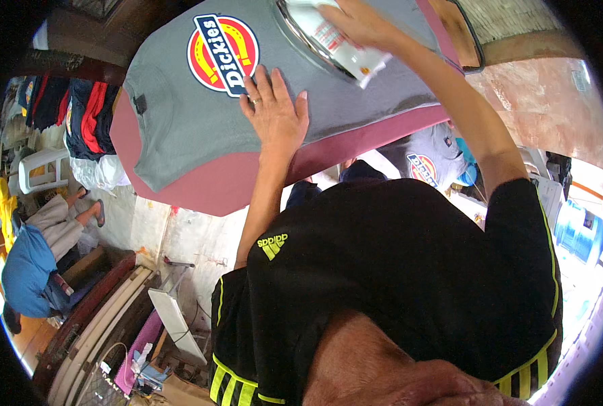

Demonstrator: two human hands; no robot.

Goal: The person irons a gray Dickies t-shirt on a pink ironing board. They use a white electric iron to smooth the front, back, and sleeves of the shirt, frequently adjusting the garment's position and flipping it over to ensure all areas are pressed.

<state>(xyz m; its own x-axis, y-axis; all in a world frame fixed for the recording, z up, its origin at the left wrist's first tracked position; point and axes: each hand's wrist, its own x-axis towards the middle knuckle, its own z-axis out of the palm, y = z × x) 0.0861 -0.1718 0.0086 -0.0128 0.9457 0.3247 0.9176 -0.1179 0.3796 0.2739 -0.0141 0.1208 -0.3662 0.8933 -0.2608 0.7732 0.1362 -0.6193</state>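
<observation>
A grey T-shirt with a round red, yellow and navy printed emblem is spread over a maroon-covered ironing board. My left hand lies flat on the shirt just right of the emblem, fingers spread, with a ring on one finger. At the far right of the shirt, my right hand is closed around the top of a white clothes iron with a shiny metal rim. The iron rests on or just over the cloth; its underside is hidden.
Dark and red folded garments are stacked at left near a white plastic stool. A person in a blue top sits at far left. Another grey shirt hangs below the board. Long boards lean at lower left. A blue water jug stands right.
</observation>
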